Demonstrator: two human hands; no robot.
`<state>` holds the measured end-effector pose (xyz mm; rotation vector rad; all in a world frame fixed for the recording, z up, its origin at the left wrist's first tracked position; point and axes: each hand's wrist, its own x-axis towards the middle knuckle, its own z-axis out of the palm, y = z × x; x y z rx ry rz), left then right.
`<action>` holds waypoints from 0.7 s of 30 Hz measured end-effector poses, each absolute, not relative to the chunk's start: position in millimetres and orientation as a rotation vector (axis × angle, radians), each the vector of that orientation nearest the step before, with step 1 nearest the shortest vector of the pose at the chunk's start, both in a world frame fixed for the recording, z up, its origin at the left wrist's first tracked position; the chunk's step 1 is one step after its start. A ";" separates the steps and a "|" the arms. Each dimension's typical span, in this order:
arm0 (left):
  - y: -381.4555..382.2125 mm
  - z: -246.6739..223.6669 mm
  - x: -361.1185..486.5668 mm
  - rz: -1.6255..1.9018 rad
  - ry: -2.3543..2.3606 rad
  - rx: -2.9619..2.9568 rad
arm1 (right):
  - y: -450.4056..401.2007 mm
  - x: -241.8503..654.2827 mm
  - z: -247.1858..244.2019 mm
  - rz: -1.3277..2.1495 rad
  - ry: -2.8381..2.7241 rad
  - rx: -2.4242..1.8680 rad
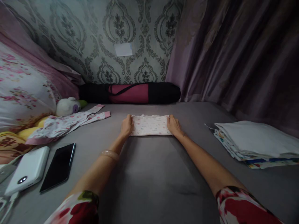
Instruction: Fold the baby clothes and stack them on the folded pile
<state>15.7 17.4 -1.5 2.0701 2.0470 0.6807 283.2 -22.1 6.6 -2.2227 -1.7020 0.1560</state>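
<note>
A white cloth with small printed spots (150,125) is folded into a wide rectangle at the middle of the grey sheet (149,174). My left hand (127,125) grips its left end, the fingers closed at the edge. At the right end, my right hand (174,125) holds the cloth in the same way. The cloth is stretched flat between both hands, with a slightly ruffled far edge. Parts of the fingertips are hidden by the cloth and the hands.
Small printed pants (70,123), a black phone (58,167) and a white power bank (29,169) with a cable lie left. Folded white cloths (257,138) are stacked right. A black and maroon long bag (128,93) lies along the wall; a plush toy (66,106) sits far left.
</note>
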 end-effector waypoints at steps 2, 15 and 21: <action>21.3 -2.9 14.7 0.632 2.061 2.104 | -18.9 284.0 5.6 0.127 -1.732 -2.226; 42.1 -12.0 1.5 0.646 2.122 1.773 | -7.9 297.0 0.2 0.271 -1.593 -2.301; 7.4 5.6 -31.9 0.614 1.890 1.483 | -36.3 315.6 6.3 0.613 -1.578 -2.213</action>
